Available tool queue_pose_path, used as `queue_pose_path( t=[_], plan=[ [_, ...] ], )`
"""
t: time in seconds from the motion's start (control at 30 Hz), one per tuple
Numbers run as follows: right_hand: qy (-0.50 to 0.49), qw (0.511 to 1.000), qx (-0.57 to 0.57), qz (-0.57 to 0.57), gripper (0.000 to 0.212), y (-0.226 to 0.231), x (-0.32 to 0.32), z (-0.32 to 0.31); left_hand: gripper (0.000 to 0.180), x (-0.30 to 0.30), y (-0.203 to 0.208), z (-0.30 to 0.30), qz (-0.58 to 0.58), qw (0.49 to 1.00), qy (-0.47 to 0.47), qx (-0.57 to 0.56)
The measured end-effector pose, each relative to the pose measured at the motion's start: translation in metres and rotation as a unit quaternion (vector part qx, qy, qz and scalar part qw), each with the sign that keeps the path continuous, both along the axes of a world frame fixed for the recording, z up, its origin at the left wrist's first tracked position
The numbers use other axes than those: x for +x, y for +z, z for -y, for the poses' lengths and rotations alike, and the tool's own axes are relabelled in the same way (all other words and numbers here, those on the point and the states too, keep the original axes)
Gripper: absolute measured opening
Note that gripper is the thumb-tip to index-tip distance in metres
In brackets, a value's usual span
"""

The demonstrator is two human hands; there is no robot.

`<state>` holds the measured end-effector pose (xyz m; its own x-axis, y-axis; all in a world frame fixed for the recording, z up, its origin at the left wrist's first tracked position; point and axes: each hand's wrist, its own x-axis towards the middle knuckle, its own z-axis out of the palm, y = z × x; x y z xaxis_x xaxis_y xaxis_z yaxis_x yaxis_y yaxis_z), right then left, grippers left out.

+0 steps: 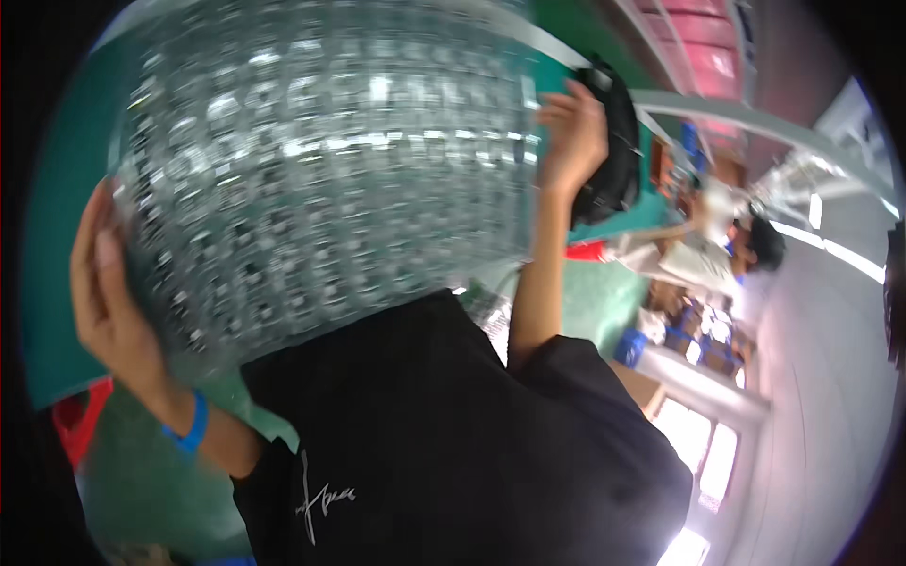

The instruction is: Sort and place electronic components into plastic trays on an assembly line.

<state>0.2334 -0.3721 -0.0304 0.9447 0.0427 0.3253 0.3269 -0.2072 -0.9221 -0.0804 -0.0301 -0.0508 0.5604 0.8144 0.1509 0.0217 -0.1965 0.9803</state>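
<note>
A large clear plastic tray (330, 179) with rows of small moulded pockets fills the upper left of the head view, smeared by motion. Along its left edge lies my left hand (118, 292), closed on the rim with the fingers stretched up the side; a blue band circles that wrist. At the opposite edge is my right hand (574, 137), its bent fingertips against the tray's side. Blur hides exactly how those fingers grip. Whether this is one tray or several nested together, I cannot tell.
Under the tray spreads a green-topped table (66, 264). A black bag-like bundle (609, 141) lies just beyond my right hand. A red object (83, 420) stands by the table's left front edge. Farther right, another person (717, 250) is near shelves with boxes.
</note>
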Motion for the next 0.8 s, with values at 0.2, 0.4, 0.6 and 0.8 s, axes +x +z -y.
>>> queue_pose_path(
  t=[0.2, 0.4, 0.6, 0.8],
  plan=[
    [0.101, 0.98, -0.073, 0.155, 0.04, 0.05, -0.001, -0.016, 0.032, 0.015, 0.0, 0.023, 0.022, 0.998, -0.056, -0.004],
    [0.432, 0.822, -0.319, 0.19, 0.021, 0.104, -0.038, -0.104, 0.031, 0.008, 0.02, 0.015, 0.046, 0.998, -0.024, -0.036],
    [0.537, 0.738, -0.255, 0.319, 0.031, 0.084, -0.061, -0.217, 0.033, 0.014, 0.025, 0.017, 0.052, 0.995, -0.024, -0.078],
    [0.511, 0.723, -0.326, 0.332, 0.029, 0.056, -0.065, -0.268, 0.032, 0.011, 0.016, 0.014, 0.053, 0.997, -0.026, -0.045]
  ],
)
